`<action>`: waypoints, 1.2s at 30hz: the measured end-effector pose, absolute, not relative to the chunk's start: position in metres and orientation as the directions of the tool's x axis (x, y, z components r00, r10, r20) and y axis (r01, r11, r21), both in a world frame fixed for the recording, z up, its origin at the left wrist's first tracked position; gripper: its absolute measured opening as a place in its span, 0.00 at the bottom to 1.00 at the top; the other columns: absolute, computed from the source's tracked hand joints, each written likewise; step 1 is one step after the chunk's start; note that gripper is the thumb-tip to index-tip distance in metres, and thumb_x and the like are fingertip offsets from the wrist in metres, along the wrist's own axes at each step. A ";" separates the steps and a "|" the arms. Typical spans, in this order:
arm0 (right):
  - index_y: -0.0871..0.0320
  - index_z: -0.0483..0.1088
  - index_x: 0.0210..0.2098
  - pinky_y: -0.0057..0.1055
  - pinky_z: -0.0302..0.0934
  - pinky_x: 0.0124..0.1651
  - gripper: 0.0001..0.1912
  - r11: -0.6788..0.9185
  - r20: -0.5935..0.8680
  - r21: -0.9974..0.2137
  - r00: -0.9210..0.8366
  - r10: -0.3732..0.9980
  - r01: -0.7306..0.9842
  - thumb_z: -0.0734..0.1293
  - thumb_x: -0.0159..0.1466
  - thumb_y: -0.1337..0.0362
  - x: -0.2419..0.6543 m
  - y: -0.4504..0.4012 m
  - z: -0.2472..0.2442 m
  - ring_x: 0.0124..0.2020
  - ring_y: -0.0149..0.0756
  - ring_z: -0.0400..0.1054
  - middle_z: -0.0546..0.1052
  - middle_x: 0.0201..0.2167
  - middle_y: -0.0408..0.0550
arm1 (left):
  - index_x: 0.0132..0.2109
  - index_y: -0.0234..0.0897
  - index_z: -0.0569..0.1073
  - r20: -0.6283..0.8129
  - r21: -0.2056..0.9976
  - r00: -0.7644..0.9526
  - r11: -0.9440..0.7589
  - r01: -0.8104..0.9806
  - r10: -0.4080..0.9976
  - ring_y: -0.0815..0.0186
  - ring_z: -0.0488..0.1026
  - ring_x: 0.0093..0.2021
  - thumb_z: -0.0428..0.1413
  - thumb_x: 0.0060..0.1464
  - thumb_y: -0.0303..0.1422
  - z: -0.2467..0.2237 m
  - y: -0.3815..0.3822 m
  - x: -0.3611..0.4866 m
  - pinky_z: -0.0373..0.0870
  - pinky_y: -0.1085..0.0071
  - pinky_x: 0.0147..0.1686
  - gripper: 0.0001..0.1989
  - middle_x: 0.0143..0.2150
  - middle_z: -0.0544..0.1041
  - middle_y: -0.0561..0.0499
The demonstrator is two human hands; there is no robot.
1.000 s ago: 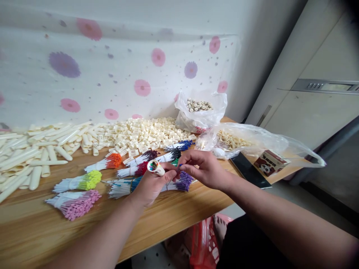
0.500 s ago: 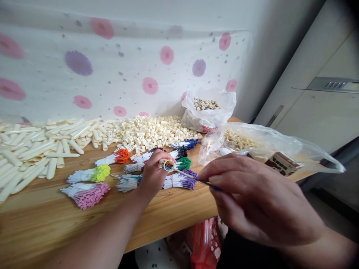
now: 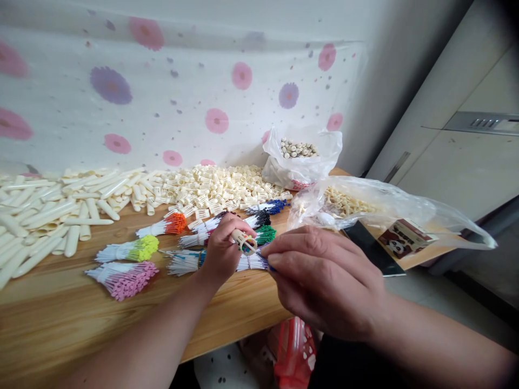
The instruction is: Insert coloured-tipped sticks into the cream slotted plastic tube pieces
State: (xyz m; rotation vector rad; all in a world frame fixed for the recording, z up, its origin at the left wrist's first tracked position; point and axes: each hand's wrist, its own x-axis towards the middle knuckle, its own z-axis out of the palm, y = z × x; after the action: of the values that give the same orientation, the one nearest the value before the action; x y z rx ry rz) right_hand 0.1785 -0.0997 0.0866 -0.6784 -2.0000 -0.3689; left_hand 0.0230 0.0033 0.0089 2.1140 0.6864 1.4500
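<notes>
My left hand is closed around a cream pen barrel, its open end facing me. Several coloured tips show inside that opening. Between thumb and fingers, my right hand pinches a thin white pen refill with a dark blue end, and its far part reaches into the barrel's mouth. Around the left hand lie tied bundles of refills: orange, yellow, pink, light blue, purple, green, black and dark blue.
Long cream tubes are heaped at the left, with short slotted cream pieces behind the bundles. A white bag holds small round parts. Beside it lie a clear bag and a panda-printed box. The wooden table's front edge is near me.
My right hand has moved left towards the barrel, and the refill has gone further into its opening. The left hand has stayed almost in place. The panda-printed box is now less covered.
</notes>
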 end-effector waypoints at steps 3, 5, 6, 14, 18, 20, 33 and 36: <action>0.60 0.68 0.36 0.30 0.71 0.36 0.08 0.807 0.879 -0.042 -0.362 0.310 0.589 0.65 0.58 0.76 0.176 -0.089 0.078 0.34 0.32 0.72 0.78 0.32 0.50 | 0.28 0.39 0.71 0.708 0.642 0.287 -0.758 0.117 0.645 0.65 0.67 0.31 0.55 0.51 0.27 0.005 0.005 0.024 0.65 0.67 0.32 0.05 0.29 0.68 0.52; 0.61 0.69 0.36 0.33 0.70 0.36 0.08 0.805 0.874 -0.071 -0.352 0.334 0.589 0.65 0.58 0.75 0.175 -0.083 0.073 0.34 0.34 0.71 0.77 0.32 0.51 | 0.30 0.39 0.71 0.709 0.642 0.277 -0.756 0.125 0.648 0.66 0.66 0.32 0.56 0.52 0.30 0.001 0.008 0.023 0.65 0.67 0.33 0.04 0.30 0.68 0.53; 0.62 0.69 0.37 0.34 0.69 0.36 0.08 0.797 0.871 -0.083 -0.346 0.350 0.598 0.66 0.58 0.75 0.175 -0.082 0.070 0.34 0.34 0.70 0.76 0.33 0.51 | 0.31 0.39 0.71 0.708 0.641 0.277 -0.755 0.134 0.650 0.65 0.66 0.33 0.56 0.53 0.32 -0.001 0.009 0.023 0.65 0.67 0.34 0.03 0.31 0.67 0.53; 0.60 0.72 0.33 0.36 0.63 0.38 0.05 0.676 0.863 -0.164 -0.227 0.450 0.718 0.66 0.59 0.75 0.183 -0.079 0.065 0.36 0.35 0.64 0.69 0.35 0.49 | 0.43 0.38 0.71 0.714 0.596 0.341 -0.787 0.162 0.611 0.60 0.66 0.43 0.44 0.56 0.54 -0.002 0.007 0.018 0.65 0.62 0.44 0.25 0.40 0.67 0.47; 0.60 0.71 0.29 0.35 0.62 0.37 0.05 0.653 0.865 -0.199 -0.182 0.467 0.731 0.67 0.57 0.75 0.182 -0.076 0.065 0.35 0.34 0.63 0.67 0.32 0.48 | 0.44 0.38 0.71 0.725 0.572 0.328 -0.795 0.204 0.606 0.60 0.66 0.44 0.42 0.59 0.51 0.000 0.004 0.018 0.65 0.62 0.45 0.24 0.41 0.67 0.47; 0.60 0.71 0.28 0.35 0.61 0.37 0.05 0.643 0.863 -0.214 -0.165 0.476 0.735 0.67 0.57 0.75 0.182 -0.075 0.065 0.35 0.34 0.63 0.67 0.31 0.47 | 0.43 0.38 0.71 0.732 0.562 0.311 -0.795 0.228 0.606 0.60 0.66 0.43 0.43 0.58 0.51 -0.001 0.004 0.018 0.65 0.62 0.45 0.23 0.40 0.67 0.47; 0.59 0.75 0.34 0.33 0.59 0.38 0.07 0.599 0.671 -0.632 -0.038 0.740 0.492 0.64 0.61 0.70 0.184 -0.069 0.055 0.36 0.33 0.63 0.67 0.32 0.47 | 0.40 0.36 0.73 0.801 0.458 0.181 -0.779 0.428 0.570 0.60 0.66 0.41 0.48 0.56 0.50 -0.002 0.008 0.019 0.65 0.64 0.41 0.21 0.37 0.66 0.47; 0.58 0.75 0.34 0.33 0.60 0.39 0.08 0.547 0.584 -0.728 -0.044 0.810 0.413 0.63 0.62 0.68 0.187 -0.069 0.056 0.36 0.33 0.63 0.67 0.33 0.47 | 0.39 0.36 0.73 0.822 0.417 0.170 -0.777 0.472 0.544 0.59 0.65 0.40 0.49 0.56 0.49 -0.003 0.010 0.018 0.64 0.64 0.41 0.20 0.37 0.65 0.47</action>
State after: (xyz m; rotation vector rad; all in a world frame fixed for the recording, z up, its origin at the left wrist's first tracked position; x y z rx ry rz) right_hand 0.1869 -0.0687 0.0563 -1.0432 -1.6628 0.4425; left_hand 0.0181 0.0101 -0.0035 2.3521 1.0229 1.6988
